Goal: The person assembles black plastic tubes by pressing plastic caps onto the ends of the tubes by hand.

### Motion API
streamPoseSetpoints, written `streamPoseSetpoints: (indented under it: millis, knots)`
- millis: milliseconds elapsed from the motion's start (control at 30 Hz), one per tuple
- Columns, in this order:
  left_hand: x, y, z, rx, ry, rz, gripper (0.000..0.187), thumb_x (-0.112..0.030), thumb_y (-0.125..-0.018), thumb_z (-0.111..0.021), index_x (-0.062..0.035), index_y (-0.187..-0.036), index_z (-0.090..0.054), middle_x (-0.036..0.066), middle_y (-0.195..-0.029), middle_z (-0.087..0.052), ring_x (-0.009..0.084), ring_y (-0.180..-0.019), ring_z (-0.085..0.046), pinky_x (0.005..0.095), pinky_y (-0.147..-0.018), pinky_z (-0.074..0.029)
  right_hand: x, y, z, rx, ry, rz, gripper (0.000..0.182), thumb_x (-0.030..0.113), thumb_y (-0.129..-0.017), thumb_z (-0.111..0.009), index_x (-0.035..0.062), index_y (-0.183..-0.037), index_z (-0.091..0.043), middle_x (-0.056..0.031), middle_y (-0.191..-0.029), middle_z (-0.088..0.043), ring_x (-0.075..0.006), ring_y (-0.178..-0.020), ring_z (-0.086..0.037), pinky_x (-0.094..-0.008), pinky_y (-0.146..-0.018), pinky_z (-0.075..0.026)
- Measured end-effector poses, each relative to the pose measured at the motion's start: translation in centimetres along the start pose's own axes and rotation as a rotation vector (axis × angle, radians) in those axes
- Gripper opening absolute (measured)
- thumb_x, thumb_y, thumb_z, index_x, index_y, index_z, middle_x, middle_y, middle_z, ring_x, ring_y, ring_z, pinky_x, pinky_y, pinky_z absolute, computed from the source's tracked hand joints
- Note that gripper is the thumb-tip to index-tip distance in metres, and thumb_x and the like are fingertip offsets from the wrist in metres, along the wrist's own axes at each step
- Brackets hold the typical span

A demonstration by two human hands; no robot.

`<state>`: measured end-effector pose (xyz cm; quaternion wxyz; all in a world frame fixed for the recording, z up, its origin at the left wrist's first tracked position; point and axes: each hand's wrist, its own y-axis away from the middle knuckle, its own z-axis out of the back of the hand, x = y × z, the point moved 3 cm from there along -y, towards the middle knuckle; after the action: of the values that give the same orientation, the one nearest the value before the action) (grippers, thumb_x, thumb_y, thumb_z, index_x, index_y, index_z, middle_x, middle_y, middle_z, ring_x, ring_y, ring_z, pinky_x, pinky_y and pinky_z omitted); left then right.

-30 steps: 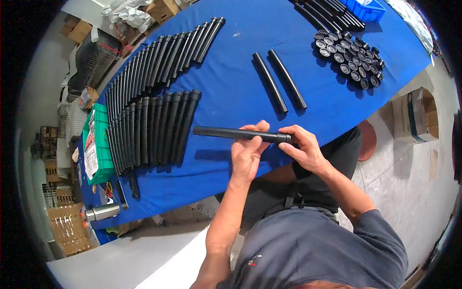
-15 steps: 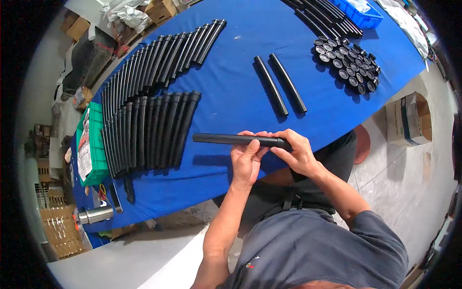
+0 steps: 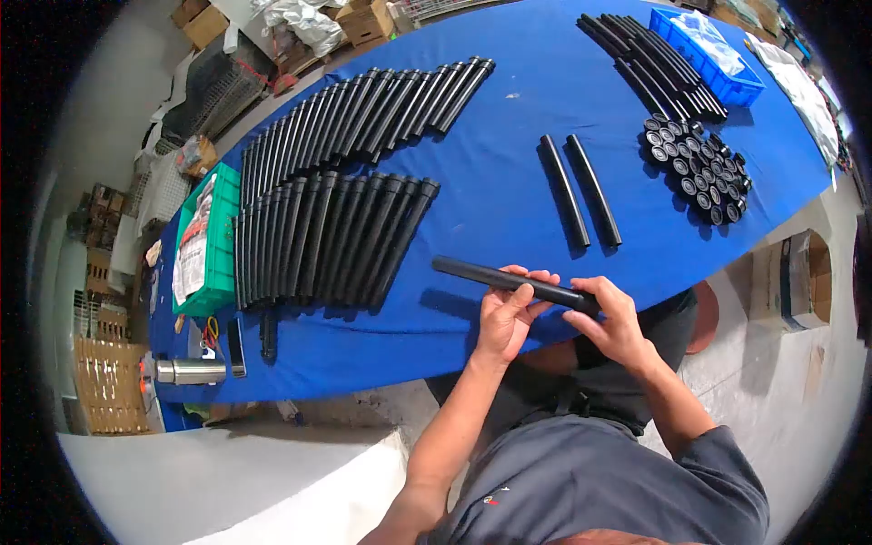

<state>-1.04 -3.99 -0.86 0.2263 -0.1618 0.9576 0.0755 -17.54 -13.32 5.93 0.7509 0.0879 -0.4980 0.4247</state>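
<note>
A black plastic tube is held above the near edge of the table, its bare end pointing left and slightly away from me. My left hand is closed around its middle, palm up. At the right end, where a wider black cap sits, my right hand grips with thumb and fingers, hiding part of that end. Just beyond my hands lie two loose black tubes, side by side. Farther right is a cluster of round black caps.
Two rows of capped black tubes cover the left of the blue-covered table. A green crate, a steel flask and a phone are at the left edge. More tubes lie by a blue bin; a cardboard box stands on the floor.
The view has shifted, so the table and its contents appear farther right. The held tube now slopes down more toward my right hand in view; both hands keep their hold.
</note>
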Motion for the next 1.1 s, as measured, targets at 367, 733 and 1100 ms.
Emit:
streamPoseSetpoints:
  millis: [367,733,1100]
  knots:
    - [0.0,0.1,-0.5,-0.021,-0.045,-0.014,0.023,-0.002,-0.097,-0.067,-0.0093,-0.117,-0.059,0.016,-0.12,-0.068,0.0354,-0.122,-0.064,0.05,-0.099,-0.06,-0.6,-0.4,-0.5,0.055,0.008,-0.005,0.031,0.013,-0.09,-0.074,-0.0011,-0.116,-0.064,-0.0182,-0.1,-0.065,-0.0373,-0.089,-0.064,-0.0434,-0.078,-0.05]
    - [0.0,0.1,0.0,0.035,-0.01,0.015,0.031,-0.001,-0.094,-0.069,-0.0083,-0.122,-0.057,0.022,-0.128,-0.066,0.0394,-0.126,-0.061,0.0504,-0.108,-0.053,-0.4,0.7,-0.9,0.024,-0.044,-0.128,0.031,0.012,-0.087,-0.077,-0.0014,-0.113,-0.066,-0.0166,-0.097,-0.067,-0.0309,-0.089,-0.068,-0.0341,-0.074,-0.054]
    - [0.2,0.0,0.0,0.051,-0.003,0.068,0.028,-0.004,-0.096,-0.069,-0.0079,-0.121,-0.057,0.023,-0.127,-0.066,0.0408,-0.126,-0.061,0.0521,-0.108,-0.053,-0.6,1.0,0.1,0.066,-0.239,-0.328,0.034,0.003,-0.085,-0.077,-0.0005,-0.116,-0.064,-0.0183,-0.102,-0.066,-0.0324,-0.091,-0.067,-0.037,-0.076,-0.054]
